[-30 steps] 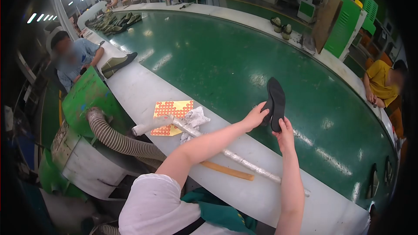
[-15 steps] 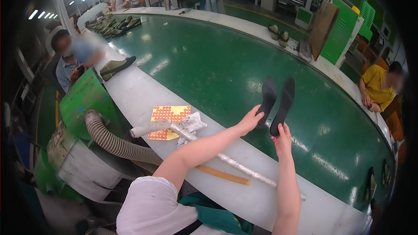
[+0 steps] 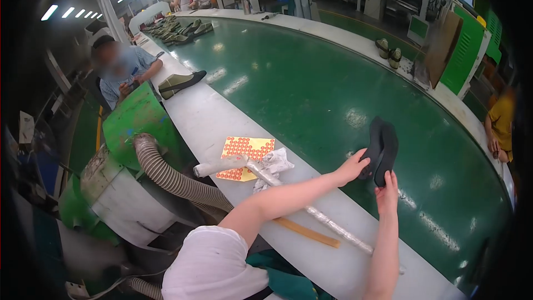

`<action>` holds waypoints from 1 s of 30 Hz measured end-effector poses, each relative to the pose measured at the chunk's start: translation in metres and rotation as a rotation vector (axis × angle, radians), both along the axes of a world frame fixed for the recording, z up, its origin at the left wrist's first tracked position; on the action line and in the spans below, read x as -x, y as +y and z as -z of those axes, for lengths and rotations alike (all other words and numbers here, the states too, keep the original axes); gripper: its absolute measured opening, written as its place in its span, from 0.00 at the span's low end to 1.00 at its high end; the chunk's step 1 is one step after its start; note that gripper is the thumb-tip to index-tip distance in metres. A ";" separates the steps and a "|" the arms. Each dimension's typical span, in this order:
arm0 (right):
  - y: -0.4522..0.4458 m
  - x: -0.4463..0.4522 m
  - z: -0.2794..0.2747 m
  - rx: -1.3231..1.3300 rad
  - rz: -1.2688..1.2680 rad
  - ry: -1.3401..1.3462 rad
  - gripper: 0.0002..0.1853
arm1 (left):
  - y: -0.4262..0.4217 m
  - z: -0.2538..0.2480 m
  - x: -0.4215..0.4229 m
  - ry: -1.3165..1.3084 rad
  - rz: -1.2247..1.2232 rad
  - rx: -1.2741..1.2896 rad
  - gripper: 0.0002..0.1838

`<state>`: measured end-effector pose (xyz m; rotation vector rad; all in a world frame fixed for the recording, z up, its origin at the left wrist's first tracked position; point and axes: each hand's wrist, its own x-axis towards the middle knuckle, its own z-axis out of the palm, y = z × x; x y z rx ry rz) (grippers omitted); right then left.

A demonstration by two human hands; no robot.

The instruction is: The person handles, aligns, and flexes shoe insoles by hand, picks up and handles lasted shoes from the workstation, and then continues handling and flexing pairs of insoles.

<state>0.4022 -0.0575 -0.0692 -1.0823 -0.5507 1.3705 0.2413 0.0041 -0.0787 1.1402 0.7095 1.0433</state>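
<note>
Two dark insole-shaped pieces are held up over the green belt surface, close together and partly overlapping. My left hand [image 3: 353,167] grips the left insole [image 3: 375,143] near its lower end. The right insole [image 3: 387,158] is pinched at its lower tip by my right hand [image 3: 387,189]. Left of my hands, on the white ledge [image 3: 205,114], lie a sheet of red round stickers [image 3: 239,147] and a crumpled white cloth [image 3: 276,162]. A wrapped tube [image 3: 327,218] runs beneath my left forearm, beside a tan strip [image 3: 307,231].
A ribbed hose [image 3: 166,172] and green machine [image 3: 136,125] stand at the left. A shoe [image 3: 180,82] sits on the ledge near a person in blue [image 3: 123,69]. Another person in yellow [image 3: 501,125] is at the right. More shoes [image 3: 180,30] lie on the belt's far left.
The two insoles came apart, then moved back together and now overlap. The camera view has turned left, so the surroundings appear shifted to the right.
</note>
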 end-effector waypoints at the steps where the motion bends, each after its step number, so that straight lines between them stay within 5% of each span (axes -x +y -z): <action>1: 0.001 -0.002 0.001 -0.044 0.018 0.013 0.16 | 0.000 -0.005 0.002 -0.045 0.018 0.091 0.26; 5: 0.002 -0.005 0.004 -0.005 0.005 0.006 0.15 | 0.001 -0.008 0.005 -0.027 0.026 0.095 0.25; 9: -0.001 0.001 0.001 0.075 -0.025 -0.022 0.13 | 0.001 0.008 -0.005 0.162 -0.046 -0.166 0.25; 12: 0.001 0.001 0.001 -0.023 0.018 0.010 0.15 | 0.001 -0.003 0.004 -0.019 0.049 0.121 0.25; 16: 0.001 0.001 -0.001 -0.047 -0.007 -0.010 0.13 | -0.004 -0.018 0.007 0.009 0.036 0.106 0.25; 19: -0.001 0.005 -0.001 0.105 -0.107 -0.102 0.14 | -0.002 0.000 -0.002 0.224 -0.034 -0.225 0.24; 27: 0.000 0.002 -0.001 -0.067 0.000 -0.045 0.14 | -0.005 -0.019 0.007 0.001 0.053 0.152 0.24; 30: -0.002 0.001 0.000 0.052 -0.075 -0.091 0.14 | -0.006 -0.012 0.002 0.169 0.051 -0.092 0.24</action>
